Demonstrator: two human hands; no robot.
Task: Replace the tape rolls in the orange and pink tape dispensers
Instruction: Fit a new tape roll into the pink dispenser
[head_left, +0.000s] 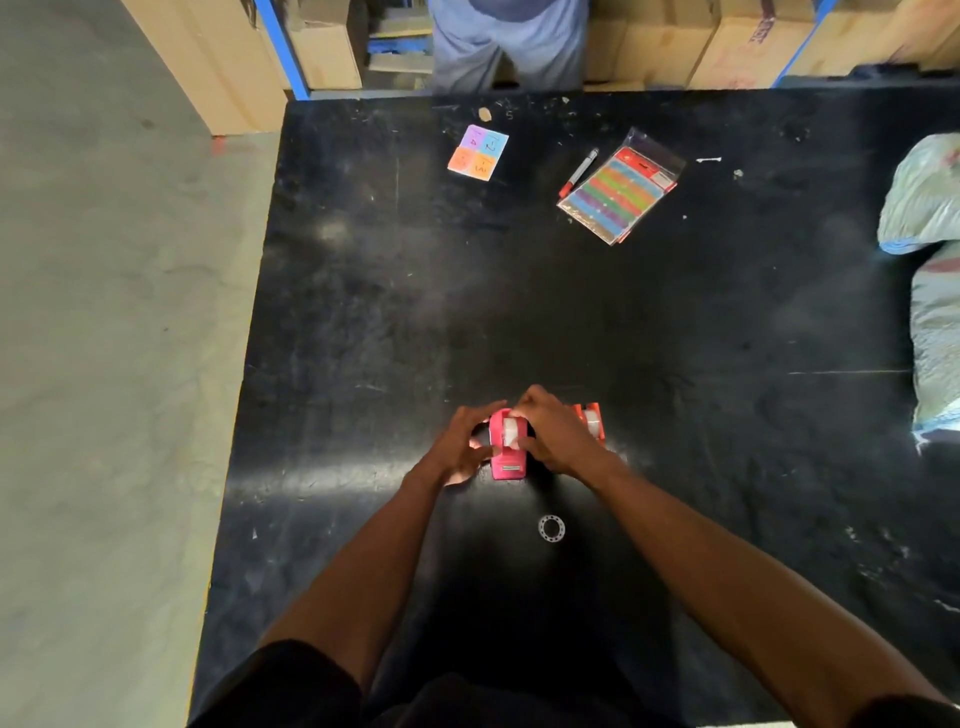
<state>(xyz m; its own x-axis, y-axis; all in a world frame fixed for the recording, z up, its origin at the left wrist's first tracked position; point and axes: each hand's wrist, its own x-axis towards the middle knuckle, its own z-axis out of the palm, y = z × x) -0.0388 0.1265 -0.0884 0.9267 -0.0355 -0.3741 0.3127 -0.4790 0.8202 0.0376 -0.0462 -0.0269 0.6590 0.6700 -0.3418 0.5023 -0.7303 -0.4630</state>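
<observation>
Two bare forearms reach forward from the lower edge over a black table, with dark sleeves at the bottom corners. Just beyond the forearms, a small clear ring (apparently an empty tape core) lies flat on the table, near the wrists and apart from both hands. Further out, the pink tape dispenser stands on the table with its cutter end toward the camera and a whitish tape roll seated in its cradle. The left hand cups the dispenser's left side, fingers curled against the body. The right hand covers the top right, fingers closed around the roll. The orange tape dispenser stands just right of the pink one, partly hidden by the right hand, with a pale roll showing. At the far side lie a four-coloured card, a red-capped marker and a bagged pack of coloured strips. Pale plastic bundles sit at the right edge.
</observation>
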